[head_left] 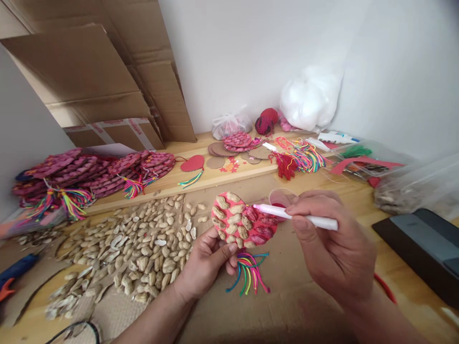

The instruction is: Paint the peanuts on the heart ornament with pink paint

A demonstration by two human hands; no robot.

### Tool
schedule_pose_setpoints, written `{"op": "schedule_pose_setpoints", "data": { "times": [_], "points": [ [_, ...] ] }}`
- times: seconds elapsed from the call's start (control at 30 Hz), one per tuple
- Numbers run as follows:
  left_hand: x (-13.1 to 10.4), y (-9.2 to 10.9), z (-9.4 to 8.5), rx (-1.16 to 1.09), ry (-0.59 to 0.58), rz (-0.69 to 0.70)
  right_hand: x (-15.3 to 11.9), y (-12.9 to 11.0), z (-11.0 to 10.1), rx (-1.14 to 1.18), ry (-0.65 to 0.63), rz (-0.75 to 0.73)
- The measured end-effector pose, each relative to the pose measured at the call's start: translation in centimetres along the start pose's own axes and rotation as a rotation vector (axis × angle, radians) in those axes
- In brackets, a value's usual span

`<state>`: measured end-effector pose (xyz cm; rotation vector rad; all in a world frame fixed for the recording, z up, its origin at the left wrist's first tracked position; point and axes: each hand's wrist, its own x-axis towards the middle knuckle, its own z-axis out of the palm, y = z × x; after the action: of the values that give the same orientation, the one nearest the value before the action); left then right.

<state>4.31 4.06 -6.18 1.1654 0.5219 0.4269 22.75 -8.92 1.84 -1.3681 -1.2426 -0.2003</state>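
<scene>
The left hand [206, 260] holds a red disc [242, 220] up over the desk [405, 267], thumb on its lower edge and fingers behind it. Peanut shells are stuck all over the disc. Some of them at the right are painted pink. A bunch of bright strings [249, 274] hangs from the bottom of the disc.

The right hand [332, 241] grips a white brush [297, 216] between thumb and fingers. The tip of the brush touches the disc at its right side, by the pink shells.

Just behind the brush sits a small cup [283, 197] with pink paint in it. A big heap of peanuts [136, 251] lies on the desk, left of the left hand. Farther left is a pile of finished pink discs [82, 172] with strings. More strings [301, 160] lie on a wooden shelf [215, 179] at the back. A white bag [310, 100] leans on the wall. Flat cardboard [96, 81] stands in the left corner.
</scene>
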Motion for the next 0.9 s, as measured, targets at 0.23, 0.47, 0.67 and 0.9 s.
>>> {"op": "schedule_pose_setpoints", "data": {
  "times": [0.23, 0.47, 0.67, 0.9],
  "points": [
    [0.02, 0.21, 0.06, -0.055, 0.008, 0.000, -0.02, 0.12, -0.07, -0.046, -0.014, -0.050],
    [0.04, 0.23, 0.10, -0.065, 0.020, 0.008, -0.25, 0.21, 0.01, -0.084, -0.044, -0.037],
    [0.05, 0.32, 0.24, -0.070, 0.026, 0.000, -0.31, 0.18, 0.06, -0.050, -0.030, -0.034],
    [0.03, 0.40, 0.29, -0.077, 0.026, -0.004, -0.30, 0.22, 0.11, -0.061, -0.025, -0.025]
  ]
}}
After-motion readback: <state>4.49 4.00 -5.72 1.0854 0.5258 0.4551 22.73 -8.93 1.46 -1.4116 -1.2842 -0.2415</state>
